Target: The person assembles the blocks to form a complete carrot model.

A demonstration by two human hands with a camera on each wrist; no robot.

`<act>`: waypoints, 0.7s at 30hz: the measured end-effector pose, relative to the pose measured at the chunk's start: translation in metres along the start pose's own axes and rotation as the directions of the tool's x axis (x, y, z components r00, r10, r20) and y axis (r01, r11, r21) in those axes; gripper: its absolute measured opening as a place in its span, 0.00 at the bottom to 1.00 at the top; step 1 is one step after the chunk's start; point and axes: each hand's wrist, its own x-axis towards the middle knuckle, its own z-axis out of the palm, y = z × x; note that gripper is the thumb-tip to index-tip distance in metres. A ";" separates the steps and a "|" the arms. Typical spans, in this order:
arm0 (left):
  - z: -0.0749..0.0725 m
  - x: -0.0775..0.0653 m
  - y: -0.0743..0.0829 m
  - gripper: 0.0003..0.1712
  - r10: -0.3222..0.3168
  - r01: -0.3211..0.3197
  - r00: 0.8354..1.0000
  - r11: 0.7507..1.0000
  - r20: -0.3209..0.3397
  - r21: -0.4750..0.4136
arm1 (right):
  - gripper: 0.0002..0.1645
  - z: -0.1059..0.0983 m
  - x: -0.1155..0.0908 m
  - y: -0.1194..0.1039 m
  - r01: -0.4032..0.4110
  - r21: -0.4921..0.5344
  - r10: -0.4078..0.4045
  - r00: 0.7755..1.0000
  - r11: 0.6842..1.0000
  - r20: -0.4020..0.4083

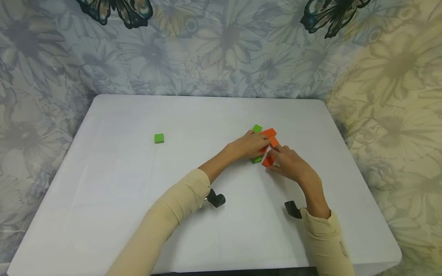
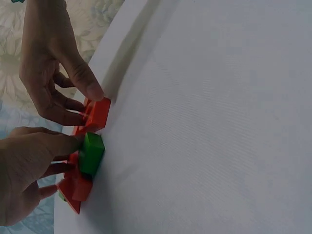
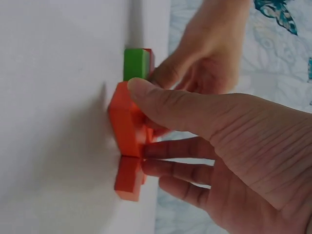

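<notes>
- Left hand (image 1: 250,145) reaches across, partly curled, thumb and fingers holding the clustered blocks (image 1: 274,141) on the desk (image 1: 103,199).
- Right hand (image 1: 291,164), wrist bent inward, pinches an orange block (image 1: 268,161) at the cluster's near side.

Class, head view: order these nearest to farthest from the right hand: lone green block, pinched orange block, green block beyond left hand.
1. Orange block: in the right hand
2. Green block beyond left hand
3. Lone green block: far left

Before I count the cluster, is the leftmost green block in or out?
Out: that green block sits alone on the white table, well apart from the cluster.
</notes>
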 end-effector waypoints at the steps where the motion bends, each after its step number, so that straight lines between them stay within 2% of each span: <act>1: -0.001 0.002 0.000 0.19 -0.003 0.003 1.000 1.000 0.012 -0.005 | 0.20 0.002 0.001 0.000 0.010 -0.004 -0.010 1.000 1.000 -0.019; 6: -0.004 0.007 -0.002 0.21 0.007 -0.006 0.999 1.000 0.049 -0.014 | 0.21 0.011 0.004 0.002 0.066 -0.047 -0.071 0.990 0.997 -0.120; 11: -0.006 0.009 -0.007 0.22 0.040 -0.038 0.999 0.998 0.034 -0.051 | 0.20 0.016 0.006 0.004 0.064 -0.062 -0.074 0.982 0.996 -0.171; 17: -0.017 0.008 -0.010 0.27 0.053 -0.059 0.996 0.995 -0.067 -0.081 | 0.23 0.012 0.003 0.004 0.041 -0.037 -0.047 0.984 0.998 -0.174; 21: -0.031 -0.004 -0.012 0.29 0.033 -0.043 0.990 0.996 -0.137 -0.075 | 0.23 0.003 0.001 0.000 0.033 -0.002 -0.032 0.984 0.999 -0.176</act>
